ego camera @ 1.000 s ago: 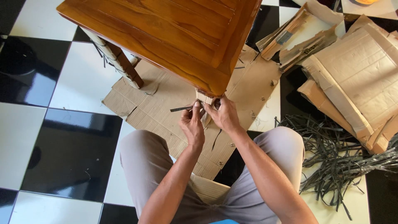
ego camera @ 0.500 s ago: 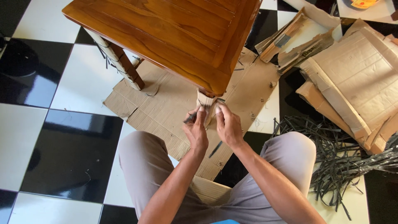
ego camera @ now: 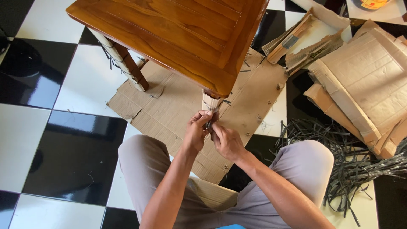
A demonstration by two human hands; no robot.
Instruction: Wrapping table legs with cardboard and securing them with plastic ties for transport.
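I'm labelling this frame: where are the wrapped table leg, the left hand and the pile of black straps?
wrapped table leg [ego camera: 210, 102], head view, cardboard wrap
left hand [ego camera: 197, 129], head view, back of hand
black straps [ego camera: 354, 165], head view, middle of pile

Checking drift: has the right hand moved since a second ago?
Yes. The right hand has dropped slightly below the wrapped table leg, closing against the left hand.

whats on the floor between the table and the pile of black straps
In the head view, a flat cardboard sheet with small scraps on it covers the floor between the wooden table and the black straps.
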